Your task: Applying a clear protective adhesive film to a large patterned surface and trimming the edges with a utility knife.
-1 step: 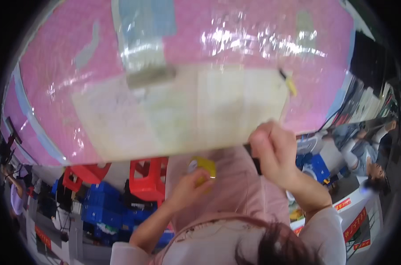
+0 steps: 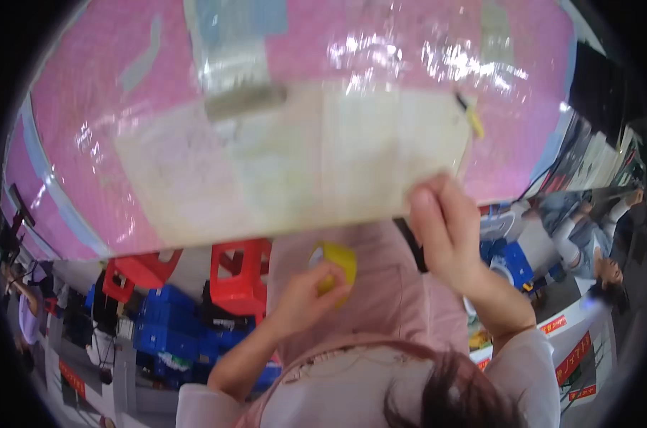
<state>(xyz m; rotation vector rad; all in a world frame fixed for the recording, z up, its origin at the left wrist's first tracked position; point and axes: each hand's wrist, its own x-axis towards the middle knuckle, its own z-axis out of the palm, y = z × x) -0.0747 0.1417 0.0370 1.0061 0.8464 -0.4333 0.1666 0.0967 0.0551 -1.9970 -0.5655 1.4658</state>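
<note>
A roll of yellow tape (image 2: pixel 343 258) is in my left hand (image 2: pixel 315 291), held over my lap in front of the table edge. The fingers are curled round its near side. My right hand (image 2: pixel 448 232) is closed, with its knuckles over the front edge of the pink table (image 2: pixel 323 50). Whatever its fingers may hold is hidden. Just below that hand shows a dark strip (image 2: pixel 411 241) beside my leg; I cannot tell whether the fingers touch it. A pale cream sheet (image 2: pixel 280 171) covers the table's near part.
A small cutter-like tool with a yellow handle (image 2: pixel 476 123) lies at the sheet's far right corner. A grey-brown bar (image 2: pixel 246 101) sits at its far edge. Red stools (image 2: pixel 236 303) and blue crates (image 2: pixel 165 328) stand left below the table. Another person (image 2: pixel 591 257) is at the far right.
The tape roll has risen slightly and turned, showing more of its yellow side. My right hand is a little further up over the table edge. The view has shifted slightly.
</note>
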